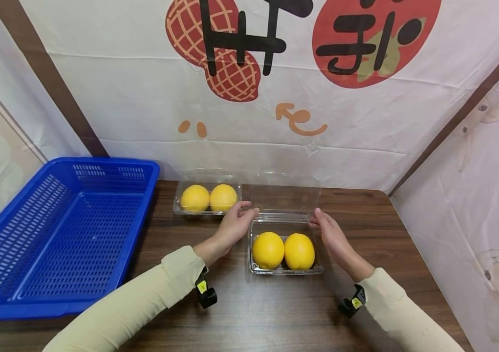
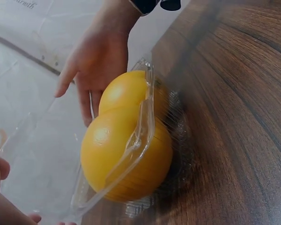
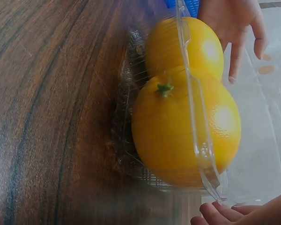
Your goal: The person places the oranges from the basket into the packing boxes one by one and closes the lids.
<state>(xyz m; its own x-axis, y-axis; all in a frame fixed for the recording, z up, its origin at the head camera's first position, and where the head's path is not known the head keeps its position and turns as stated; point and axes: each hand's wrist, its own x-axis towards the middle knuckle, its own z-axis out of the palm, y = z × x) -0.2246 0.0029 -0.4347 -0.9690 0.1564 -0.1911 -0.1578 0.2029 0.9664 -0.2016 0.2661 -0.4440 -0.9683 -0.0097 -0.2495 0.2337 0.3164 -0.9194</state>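
Observation:
A clear plastic clamshell box (image 1: 285,272) stands on the table with its lid (image 1: 285,193) raised at the back. Two yellow-orange fruits, which look like oranges, lie side by side in it: the left orange (image 1: 268,250) and the right orange (image 1: 299,251). The right one shows a green stem end in the right wrist view. My left hand (image 1: 231,226) is at the box's back left corner, thumb and fingers extended beside the lid's lower edge. At the opposite corner my right hand (image 1: 335,237) has its straight fingers at the lid's right edge. Exact fingertip contact is hard to see.
Behind my left hand, against the back curtain (image 1: 355,142), is a second clear box (image 1: 179,208) with two more oranges (image 1: 195,198). A large blue perforated basket (image 1: 145,195) occupies the left. The table (image 1: 363,210) is dark wood.

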